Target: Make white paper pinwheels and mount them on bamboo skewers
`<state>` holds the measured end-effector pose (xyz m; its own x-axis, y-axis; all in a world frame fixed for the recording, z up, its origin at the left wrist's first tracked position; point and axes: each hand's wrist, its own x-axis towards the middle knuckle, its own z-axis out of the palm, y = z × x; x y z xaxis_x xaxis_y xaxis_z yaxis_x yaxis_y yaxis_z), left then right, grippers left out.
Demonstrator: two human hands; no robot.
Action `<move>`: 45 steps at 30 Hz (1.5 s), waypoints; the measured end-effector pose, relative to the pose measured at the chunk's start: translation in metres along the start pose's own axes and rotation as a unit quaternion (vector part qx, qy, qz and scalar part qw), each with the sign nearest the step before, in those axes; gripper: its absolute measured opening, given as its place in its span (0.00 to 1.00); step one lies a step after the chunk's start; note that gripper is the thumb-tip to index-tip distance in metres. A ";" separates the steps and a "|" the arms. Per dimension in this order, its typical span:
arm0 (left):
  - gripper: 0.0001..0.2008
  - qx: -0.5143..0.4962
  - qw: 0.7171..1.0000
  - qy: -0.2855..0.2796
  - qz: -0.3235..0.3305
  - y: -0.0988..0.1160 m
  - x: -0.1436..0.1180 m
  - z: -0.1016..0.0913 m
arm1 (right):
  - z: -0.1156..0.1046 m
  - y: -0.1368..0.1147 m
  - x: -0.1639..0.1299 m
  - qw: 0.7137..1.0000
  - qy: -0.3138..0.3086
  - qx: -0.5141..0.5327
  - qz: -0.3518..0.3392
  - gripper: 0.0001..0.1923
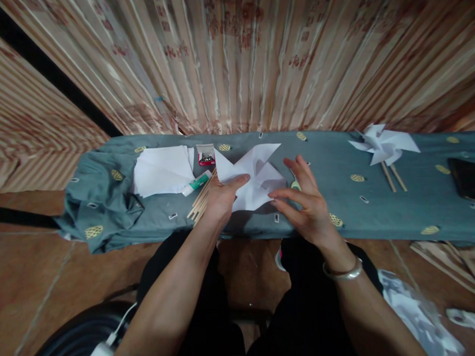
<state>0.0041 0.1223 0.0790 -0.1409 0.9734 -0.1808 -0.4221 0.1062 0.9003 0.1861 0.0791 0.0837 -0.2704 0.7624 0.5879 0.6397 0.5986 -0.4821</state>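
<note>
No readable text from where I watch.
I see a small red box (206,157) and a white-and-green tube (197,183) on the surface (380,208), but any print on them is too small and blurred for me to read.

Both forearms bare, no sleeves. Right wrist: plain silver bangle (343,271), thin, rounded. Left hand (221,197) and right hand (306,206) ungloved, no rings visible. Legs: black trousers (211,305), loose.
</note>
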 end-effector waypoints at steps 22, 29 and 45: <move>0.16 0.030 0.999 -0.027 0.030 -0.002 -0.007 0.009 | 0.026 -0.020 0.015 0.988 0.096 -0.116 0.047 0.08; 0.15 0.045 0.998 -0.024 0.037 -0.003 -0.008 0.008 | 0.026 -0.020 0.015 0.989 0.075 -0.093 0.082 0.10; 0.14 0.111 0.992 -0.010 0.063 -0.003 -0.008 0.008 | 0.029 -0.018 0.015 0.987 0.079 -0.117 0.079 0.08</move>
<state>0.0131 0.1161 0.0809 -0.1609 0.9854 -0.0556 -0.1937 0.0237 0.9808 0.1496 0.0869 0.0824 -0.0513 0.7830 0.6199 0.8187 0.3884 -0.4229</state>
